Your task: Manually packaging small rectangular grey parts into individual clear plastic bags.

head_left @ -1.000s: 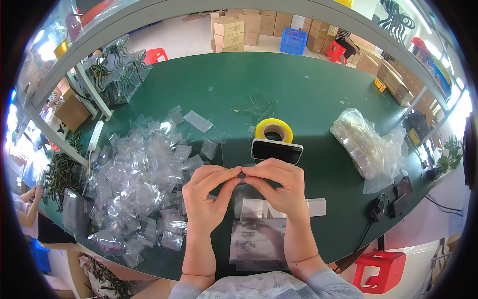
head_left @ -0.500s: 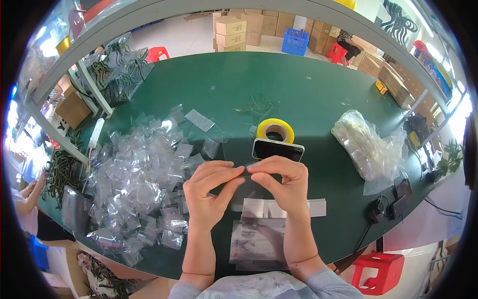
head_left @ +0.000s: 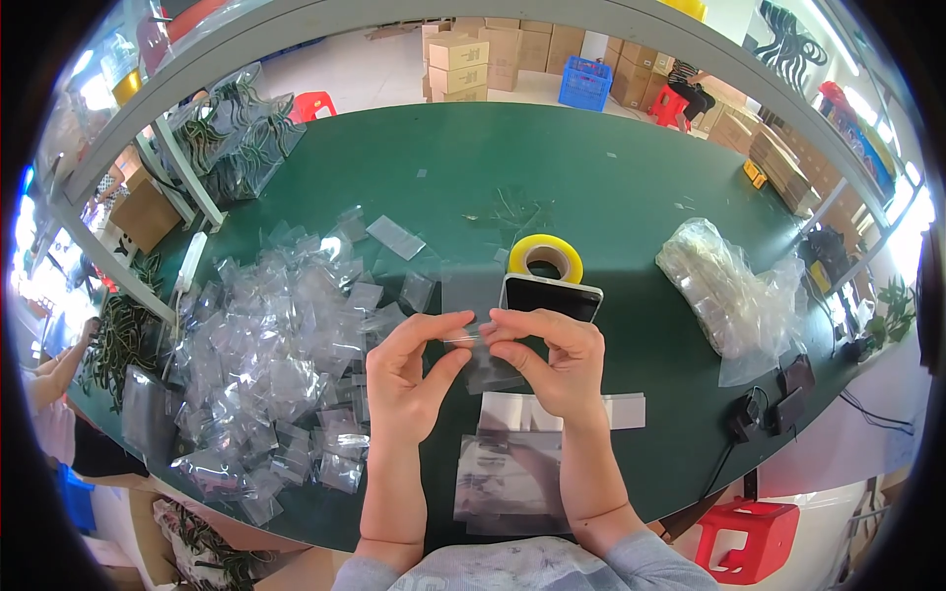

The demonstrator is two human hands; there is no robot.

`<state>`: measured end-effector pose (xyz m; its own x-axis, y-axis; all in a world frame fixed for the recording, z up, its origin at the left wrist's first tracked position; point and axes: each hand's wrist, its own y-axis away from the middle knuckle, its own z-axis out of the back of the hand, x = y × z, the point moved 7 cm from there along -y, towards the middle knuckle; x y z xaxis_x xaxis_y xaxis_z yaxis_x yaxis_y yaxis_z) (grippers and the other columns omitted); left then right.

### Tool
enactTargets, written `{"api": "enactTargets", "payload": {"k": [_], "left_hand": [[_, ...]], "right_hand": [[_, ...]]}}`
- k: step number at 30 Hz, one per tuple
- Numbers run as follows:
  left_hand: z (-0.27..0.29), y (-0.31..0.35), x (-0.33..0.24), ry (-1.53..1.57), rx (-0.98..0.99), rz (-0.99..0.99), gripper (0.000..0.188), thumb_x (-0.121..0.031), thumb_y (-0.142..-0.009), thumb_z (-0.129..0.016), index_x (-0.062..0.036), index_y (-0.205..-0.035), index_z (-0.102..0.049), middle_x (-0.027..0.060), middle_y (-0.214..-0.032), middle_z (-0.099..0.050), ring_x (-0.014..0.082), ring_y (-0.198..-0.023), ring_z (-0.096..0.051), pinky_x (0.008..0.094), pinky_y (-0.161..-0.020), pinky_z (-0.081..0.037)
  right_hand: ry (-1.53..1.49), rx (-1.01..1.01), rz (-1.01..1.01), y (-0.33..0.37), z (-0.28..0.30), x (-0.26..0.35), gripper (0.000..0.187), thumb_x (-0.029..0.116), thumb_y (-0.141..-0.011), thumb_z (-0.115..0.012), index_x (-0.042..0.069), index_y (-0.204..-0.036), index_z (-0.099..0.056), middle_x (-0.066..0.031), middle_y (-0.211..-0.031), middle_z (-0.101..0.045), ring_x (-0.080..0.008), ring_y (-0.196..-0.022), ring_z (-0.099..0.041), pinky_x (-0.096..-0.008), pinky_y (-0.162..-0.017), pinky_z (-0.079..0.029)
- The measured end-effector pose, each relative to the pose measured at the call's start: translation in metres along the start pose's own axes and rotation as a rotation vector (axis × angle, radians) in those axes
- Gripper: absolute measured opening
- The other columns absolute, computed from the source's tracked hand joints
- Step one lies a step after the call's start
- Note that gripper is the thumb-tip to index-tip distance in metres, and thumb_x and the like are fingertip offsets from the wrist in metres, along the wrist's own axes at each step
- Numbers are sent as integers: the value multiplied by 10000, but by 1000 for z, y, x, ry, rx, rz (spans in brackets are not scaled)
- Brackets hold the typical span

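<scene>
Head view shows me both hands raised just above the green desk (head_left: 611, 187), meeting at the middle of the frame. My left hand (head_left: 409, 379) and my right hand (head_left: 552, 360) each pinch one end of a small clear plastic bag (head_left: 478, 345) between thumb and fingertips, so both are closed on it, and the bag hangs between them, just in front of a dark phone (head_left: 552, 295) that lies flat on the desk. Touching the phone's far edge is a roll of yellow tape (head_left: 545, 258). To my left a wide heap of clear bags (head_left: 276, 364) covers the desk, near my left hand. Under my wrists lie flat clear sleeves (head_left: 507, 478), with a pale strip (head_left: 621, 412) beside my right wrist. Well off to the right sits a large crumpled plastic bag (head_left: 734, 295), and near the desk's right edge some small black adapters (head_left: 774, 409) with a cable. I cannot tell what the small bag holds.
</scene>
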<state>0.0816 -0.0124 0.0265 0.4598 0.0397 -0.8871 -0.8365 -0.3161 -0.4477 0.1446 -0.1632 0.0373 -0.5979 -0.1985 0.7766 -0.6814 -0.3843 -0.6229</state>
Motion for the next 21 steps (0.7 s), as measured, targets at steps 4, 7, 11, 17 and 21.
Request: {"api": "enactTargets", "payload": {"k": [4,7,11,17,21], "left_hand": [[1,0,-6,-157,-80,-76,291,130,-743,-687,-20,-988,-735,75,-904,-652,154,-859,-628,274,-782,-483],[3,2,-18,-392,-148,-217,237,101,-736,-711,-61,-904,-755,71,-876,-624,162,-817,-615,271,-720,-472],[4,4,-22,-449,-167,-213,220,81,-718,-735,-90,-855,-759,62,-858,-597,164,-773,-595,261,-687,-450],[61,15,-49,-863,-550,-403,169,24,-798,-682,-41,-945,-732,68,-904,-588,229,-838,-567,340,-768,-454],[104,30,-70,-1027,-883,-417,289,-34,-829,-679,-62,-1115,-704,105,-1023,-603,257,-1000,-548,383,-913,-419]], "right_hand": [[72,-35,-17,-1,-3,3,313,-56,-747,-765,28,-1048,-736,-87,-883,-710,-182,-850,-688,-275,-776,-528],[292,-101,140,0,0,14,255,-36,-731,-780,44,-972,-753,-74,-890,-639,-187,-840,-642,-278,-714,-507],[418,-86,197,2,-3,16,239,2,-721,-797,53,-951,-756,-70,-877,-582,-200,-815,-601,-288,-676,-485],[423,-4,123,-12,-3,29,370,58,-762,-786,79,-1120,-691,-42,-757,-586,-183,-698,-578,-295,-644,-479],[637,342,83,14,-2,10,292,130,-752,-781,84,-1026,-692,-54,-811,-622,-229,-757,-622,-353,-660,-498]]}}
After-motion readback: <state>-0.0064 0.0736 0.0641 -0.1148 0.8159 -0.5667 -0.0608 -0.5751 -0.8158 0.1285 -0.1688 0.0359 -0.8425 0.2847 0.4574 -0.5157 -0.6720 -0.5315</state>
